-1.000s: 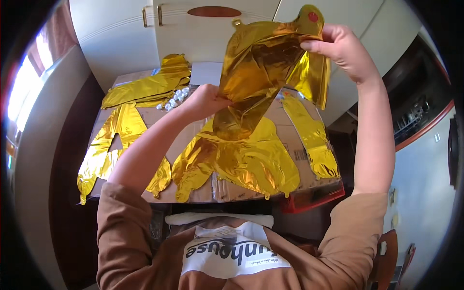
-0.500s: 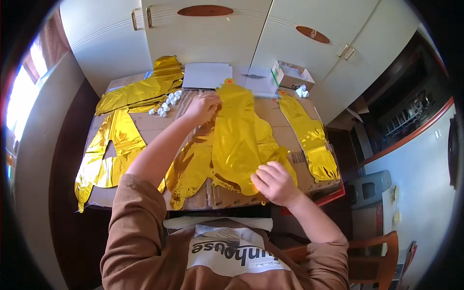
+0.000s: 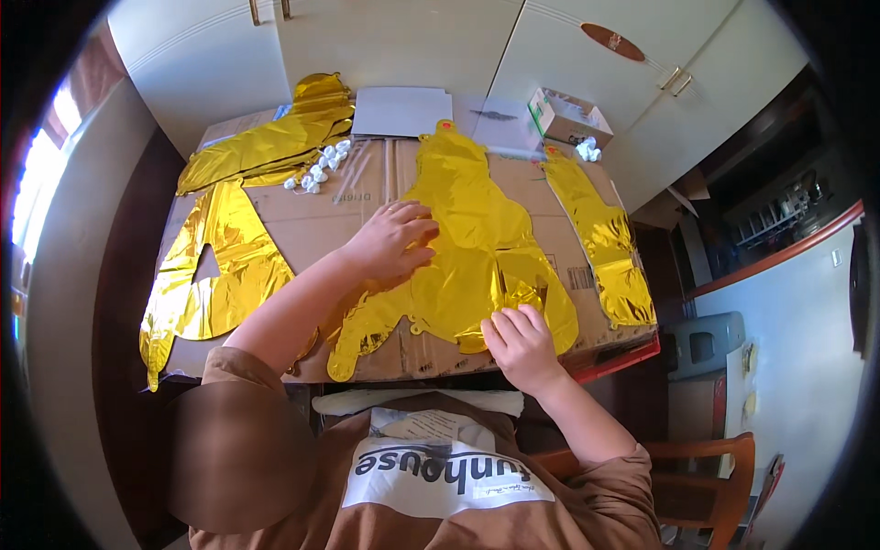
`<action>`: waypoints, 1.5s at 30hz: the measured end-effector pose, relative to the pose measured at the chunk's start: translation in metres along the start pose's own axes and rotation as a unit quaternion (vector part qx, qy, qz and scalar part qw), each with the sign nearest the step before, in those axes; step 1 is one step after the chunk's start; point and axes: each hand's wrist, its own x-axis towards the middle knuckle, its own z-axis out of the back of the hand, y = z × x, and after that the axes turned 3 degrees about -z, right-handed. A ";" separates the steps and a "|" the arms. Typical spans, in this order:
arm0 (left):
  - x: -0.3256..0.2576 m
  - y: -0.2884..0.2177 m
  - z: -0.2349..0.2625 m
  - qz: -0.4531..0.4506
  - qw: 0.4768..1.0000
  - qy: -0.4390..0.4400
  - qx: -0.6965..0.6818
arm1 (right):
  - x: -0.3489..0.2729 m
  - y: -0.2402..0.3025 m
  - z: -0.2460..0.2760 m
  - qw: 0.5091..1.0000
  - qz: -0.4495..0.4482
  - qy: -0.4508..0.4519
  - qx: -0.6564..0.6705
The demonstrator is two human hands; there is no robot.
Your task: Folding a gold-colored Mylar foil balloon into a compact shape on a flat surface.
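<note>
A flat gold foil balloon (image 3: 458, 197) lies lengthwise on the cardboard-topped table in front of me, a small red-orange mark on its far tip. My left hand (image 3: 394, 240) is over its left edge, palm down, fingers loosely bent and somewhat apart; the fingertips touch the foil. At the near edge, my right hand (image 3: 522, 348) has its fingers curled and closed on the balloon's lower rim. Creased foil bunches up just beyond those fingers. The underside of each hand is hidden.
An A-shaped gold foil balloon (image 3: 220, 266) lies at the left, with stacked gold foil (image 3: 266, 151) behind it. Another gold foil piece (image 3: 605, 238) lies right. White crumpled bits (image 3: 321, 170), white sheets (image 3: 401, 112) and an open box (image 3: 570, 117) sit farther back, before the cabinets (image 3: 394, 50).
My left hand has come down toward me, and the balloon's folded-over part now lies spread wider. My right hand has stayed at the near edge. The view has tilted slightly downward.
</note>
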 end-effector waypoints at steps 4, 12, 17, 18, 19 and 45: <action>-0.001 -0.002 -0.005 0.011 1.000 0.011 -0.002 | -0.005 0.008 0.003 0.999 -0.029 0.022 -0.027; -0.004 -0.007 -0.010 0.003 0.999 -0.049 -0.002 | -0.037 0.025 0.036 0.951 -0.304 -0.005 0.062; -0.004 -0.007 -0.011 0.001 0.999 -0.045 -0.005 | -0.073 0.034 0.032 0.821 -0.506 -0.040 0.260; -0.003 -0.007 -0.012 0.003 0.999 -0.050 0.000 | -0.083 0.035 0.021 0.775 -0.541 -0.033 0.323; -0.005 -0.008 -0.013 0.007 0.999 -0.035 -0.002 | -0.092 0.038 0.010 0.724 -0.572 -0.026 0.384; -0.021 -0.044 -0.010 -0.017 1.000 -0.018 0.012 | -0.064 0.052 0.000 0.492 -0.635 -0.169 0.571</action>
